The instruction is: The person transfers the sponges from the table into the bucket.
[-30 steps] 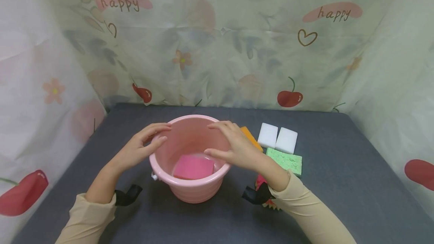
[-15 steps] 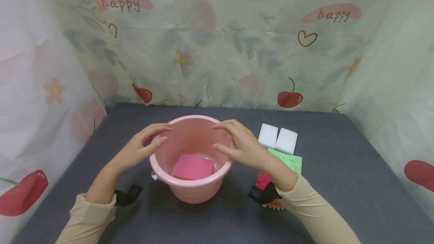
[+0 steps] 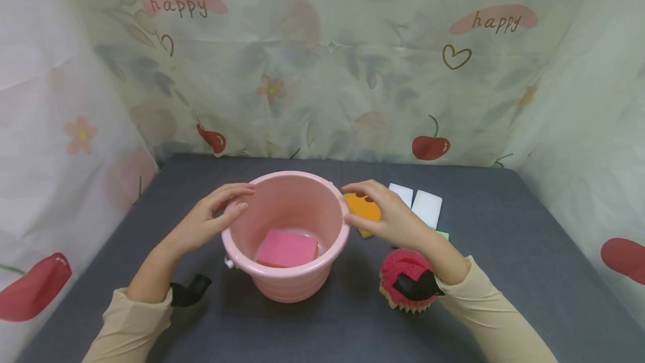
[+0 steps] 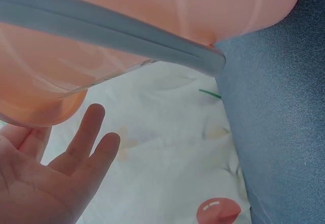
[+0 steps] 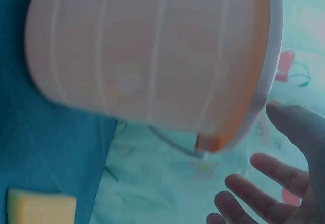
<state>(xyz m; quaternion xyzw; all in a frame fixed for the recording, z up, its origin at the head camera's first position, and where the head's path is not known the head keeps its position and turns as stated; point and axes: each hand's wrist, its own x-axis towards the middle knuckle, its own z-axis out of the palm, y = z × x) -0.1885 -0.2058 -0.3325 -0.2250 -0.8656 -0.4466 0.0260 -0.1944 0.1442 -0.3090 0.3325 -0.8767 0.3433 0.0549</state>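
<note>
left hand (image 3: pixel 209 223): fingers relaxed, resting on pink bucket (image 3: pixel 287 282) rim | right hand (image 3: pixel 388 217): spread, empty, over orange sponge (image 3: pixel 361 209)

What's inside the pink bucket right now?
One pink sponge lies flat on the floor of the pink bucket, towards the near side. The near wall hides the sponge's front edge and the floor beside it, so anything there cannot be seen.

I read just one word, twice: "happy", dark handwritten script on pink oval patches printed on the backdrop cloth (image 3: pixel 322 60). One patch upper left (image 3: pixel 183 3), other upper right (image 3: pixel 495 17), head view. Nothing legible on the items on the worktop; both wrist views show no text.
</note>
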